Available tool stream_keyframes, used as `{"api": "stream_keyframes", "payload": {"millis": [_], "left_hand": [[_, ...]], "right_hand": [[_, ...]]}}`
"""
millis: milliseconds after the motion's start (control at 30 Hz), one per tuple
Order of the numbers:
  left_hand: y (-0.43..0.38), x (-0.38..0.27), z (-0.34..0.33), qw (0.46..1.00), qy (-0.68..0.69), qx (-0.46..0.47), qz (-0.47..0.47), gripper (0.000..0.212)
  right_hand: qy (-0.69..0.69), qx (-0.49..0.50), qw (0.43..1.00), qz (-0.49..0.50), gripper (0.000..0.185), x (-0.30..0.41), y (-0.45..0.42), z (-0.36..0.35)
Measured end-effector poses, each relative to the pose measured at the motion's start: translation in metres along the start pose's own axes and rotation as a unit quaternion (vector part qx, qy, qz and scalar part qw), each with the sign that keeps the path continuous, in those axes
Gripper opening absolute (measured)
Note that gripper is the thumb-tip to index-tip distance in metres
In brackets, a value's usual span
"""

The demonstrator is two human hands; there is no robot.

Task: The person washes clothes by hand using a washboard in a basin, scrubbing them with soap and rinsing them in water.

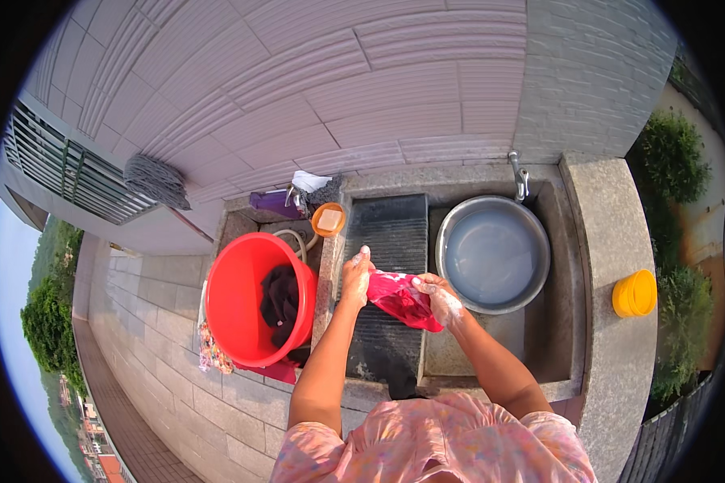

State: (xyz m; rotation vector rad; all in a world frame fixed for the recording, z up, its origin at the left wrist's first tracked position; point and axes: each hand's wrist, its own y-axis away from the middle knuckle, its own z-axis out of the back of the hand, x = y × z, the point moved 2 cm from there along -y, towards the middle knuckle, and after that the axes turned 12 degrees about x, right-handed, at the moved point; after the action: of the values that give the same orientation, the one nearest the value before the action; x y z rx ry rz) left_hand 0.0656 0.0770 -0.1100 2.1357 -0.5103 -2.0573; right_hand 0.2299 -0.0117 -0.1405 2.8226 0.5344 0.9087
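Observation:
A red wet cloth (402,299) with white suds on it is stretched between my two hands, above the dark ribbed washboard slab (386,241) of a stone sink. My left hand (356,278) grips its left end, thumb pointing up. At its right end my right hand (440,299), soapy on fingers and wrist, pinches the upper edge. Just right of the washboard, a metal basin (493,255) of cloudy water stands in the sink. A bar of soap (329,220) lies in an orange dish (322,232) on the ledge at the upper left of the washboard.
To the left stands a red plastic tub (223,296) holding dark cloth (280,302). A faucet (520,178) rises behind the basin. On the right ledge is a yellow cup (633,294). A mop (156,180) leans at the tiled wall, near purple and grey cloths.

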Motion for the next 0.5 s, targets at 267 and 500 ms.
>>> {"api": "stream_keyframes", "payload": {"millis": [267,500], "left_hand": [[0.073,-0.015,-0.101,0.813,-0.453,0.041,-0.363,0.029],[0.032,0.012,-0.053,0.765,-0.559,-0.081,-0.31,0.029]], "right_hand": [[-0.079,0.034,0.994,0.066,0.023,-0.044,-0.02,0.017],[-0.043,-0.069,0.994,-0.067,0.016,-0.031,-0.006,-0.033]]}}
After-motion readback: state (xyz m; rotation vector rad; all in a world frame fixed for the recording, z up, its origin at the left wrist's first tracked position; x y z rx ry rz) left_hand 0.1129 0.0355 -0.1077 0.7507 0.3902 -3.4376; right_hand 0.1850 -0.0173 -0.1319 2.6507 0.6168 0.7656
